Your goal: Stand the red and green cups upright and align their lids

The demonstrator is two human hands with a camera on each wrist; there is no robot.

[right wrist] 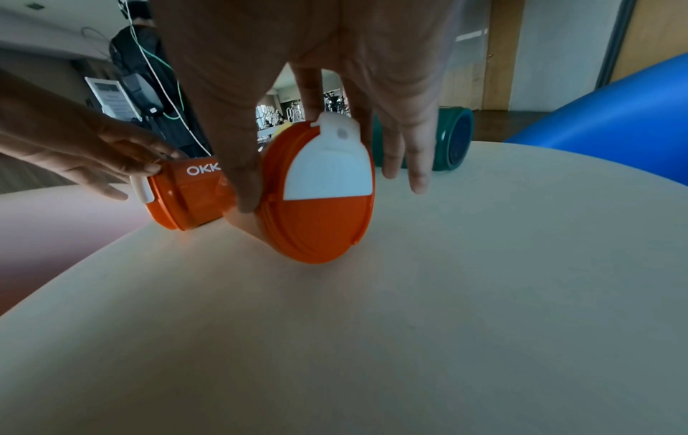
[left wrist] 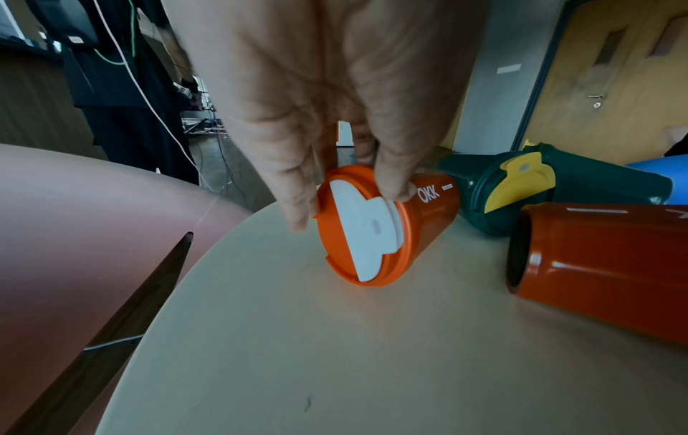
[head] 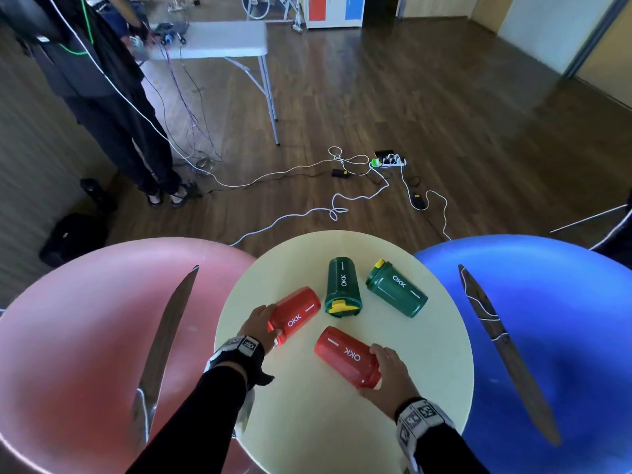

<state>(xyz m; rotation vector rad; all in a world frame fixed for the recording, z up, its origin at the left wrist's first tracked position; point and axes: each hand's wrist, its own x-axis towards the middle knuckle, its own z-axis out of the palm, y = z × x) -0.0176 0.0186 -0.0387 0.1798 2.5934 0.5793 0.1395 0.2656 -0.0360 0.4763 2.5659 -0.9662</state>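
Four lidded cups lie on their sides on the round cream table, none upright. The left red cup lies with its lid end toward the person and its base pointing away to the right. The left hand grips it at that lid end: in the left wrist view the thumb sits on one side of the orange lid rim and a finger curls over the other side, touching the white flap of the lid. The right red cup lies nearer the person, lid end toward the right. The right hand holds it there, thumb pressed against the body just behind the lid, one finger behind the lid's top edge, while two other fingers hang straight beside the lid, apparently not touching it. Its white flap faces the wrist camera, uppermost on the lid.

Beyond the red cups lie two green cups. The middle green cup has its yellow-flapped lid toward the person, close to the left red cup's base. The right green cup points its lid away and left, base toward the table's right edge. Whether anything is inside the cups cannot be seen, as all lids are on.

A pink chair flanks the table on the left, a blue chair on the right. White cables and a power strip lie on the wooden floor beyond, and another person stands by a folding table.
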